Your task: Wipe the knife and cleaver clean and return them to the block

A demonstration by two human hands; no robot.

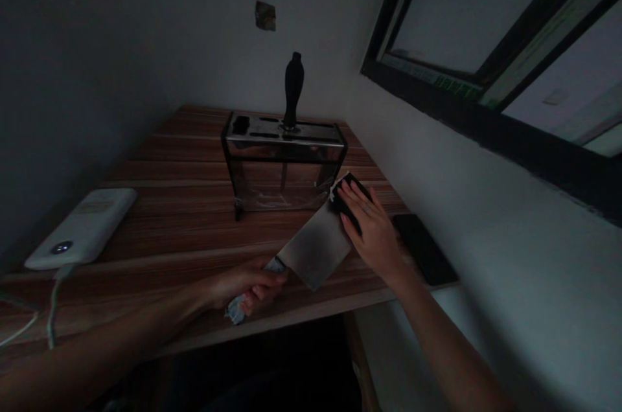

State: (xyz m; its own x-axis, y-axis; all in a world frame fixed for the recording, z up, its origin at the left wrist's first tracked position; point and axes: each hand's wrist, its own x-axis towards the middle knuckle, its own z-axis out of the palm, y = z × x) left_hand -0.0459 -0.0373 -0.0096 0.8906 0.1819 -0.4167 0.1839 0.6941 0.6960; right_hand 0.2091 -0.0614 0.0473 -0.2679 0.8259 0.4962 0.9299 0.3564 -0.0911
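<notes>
My left hand is closed around the handle of a cleaver, holding it over the wooden table near its front edge. The wide steel blade points up and to the right. My right hand lies on the blade's far end, fingers stretched over a dark cloth pressed against the steel. Just behind stands a clear knife block with a metal slotted top, and one black knife handle sticks up out of it.
A white power bank with a lit button and a white cable lies at the table's left. A black phone rests at the right edge by the wall. A dark-framed window is upper right.
</notes>
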